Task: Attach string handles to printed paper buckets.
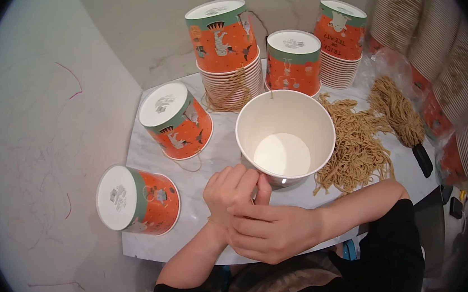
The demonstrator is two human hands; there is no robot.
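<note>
On marble surface [150,154]: upright white paper tub [285,138], rim pinched by left hand [231,190]; right hand [273,232] closed against it; twine pile [355,145] beside.

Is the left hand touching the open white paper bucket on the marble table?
Touching. The head view shows the left hand with its thumb and fingers pressed against the near rim of the open white paper bucket, no gap visible; the right hand lies over the left wrist.
</note>
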